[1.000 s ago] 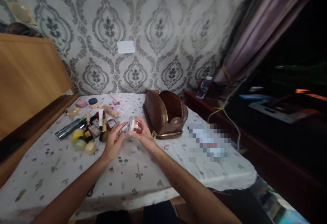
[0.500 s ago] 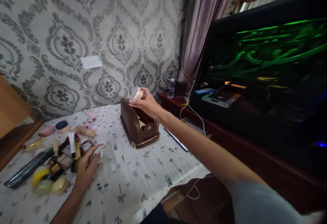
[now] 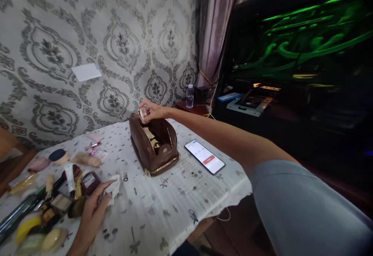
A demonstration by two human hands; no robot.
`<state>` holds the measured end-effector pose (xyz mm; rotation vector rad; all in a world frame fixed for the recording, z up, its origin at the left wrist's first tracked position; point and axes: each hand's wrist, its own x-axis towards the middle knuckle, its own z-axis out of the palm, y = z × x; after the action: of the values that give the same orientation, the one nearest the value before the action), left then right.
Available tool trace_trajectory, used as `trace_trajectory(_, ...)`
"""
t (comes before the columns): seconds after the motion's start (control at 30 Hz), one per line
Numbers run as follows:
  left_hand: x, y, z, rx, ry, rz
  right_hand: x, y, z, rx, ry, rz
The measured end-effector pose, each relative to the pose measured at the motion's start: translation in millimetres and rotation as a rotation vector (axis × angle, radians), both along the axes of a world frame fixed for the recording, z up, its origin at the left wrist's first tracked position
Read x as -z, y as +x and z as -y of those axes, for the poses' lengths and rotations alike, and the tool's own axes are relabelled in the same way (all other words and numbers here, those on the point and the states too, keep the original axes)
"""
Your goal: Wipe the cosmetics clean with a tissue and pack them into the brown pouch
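Observation:
My right hand point(image 3: 153, 112) is closed around a small clear container point(image 3: 142, 113), held over the far end of a brown makeup bag point(image 3: 140, 153). The bag stands unzipped on the cloth-covered table, with gold-coloured items point(image 3: 149, 133) inside. What the small container holds is too small to make out. My left hand point(image 3: 94, 206) rests on the table with a crumpled white tissue point(image 3: 113, 190) pinched between thumb and fingers. Just beyond it lie a dark red bottle point(image 3: 90, 182), a white tube point(image 3: 70, 179) and a makeup brush point(image 3: 76, 208).
Several cosmetics, including a yellow round container point(image 3: 28, 227) and a beige tube point(image 3: 86, 159), spread over the table's left side. A lit phone point(image 3: 204, 156) lies right of the bag. Beyond are a water bottle point(image 3: 189, 96) and a large computer case point(image 3: 291, 131).
My right hand has carried the small container a little left and lower, over the bag's far end. My left hand still holds the tissue. The view has shifted, showing the whole phone.

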<state>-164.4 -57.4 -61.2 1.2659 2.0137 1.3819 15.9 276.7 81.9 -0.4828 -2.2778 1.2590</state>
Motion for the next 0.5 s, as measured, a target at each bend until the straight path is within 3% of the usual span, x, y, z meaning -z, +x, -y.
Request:
trace_trajectory(0.23,-0.8,-5.5,-2.2,0.018,-0.083,0.054,-1.3,-21.5,-18.4,-0.031,0.554,0.294)
trace_trajectory(0.37,2.6,-10.5,-3.6,0.032,-0.082,0.039,2.8,-24.7,-24.1,-0.041,0.783,0.424)
trace_trajectory(0.5,7.2,-11.3,-6.0,0.038,-0.024,-0.067,18.4,-27.6,-34.4,-0.112,0.941,0.518)
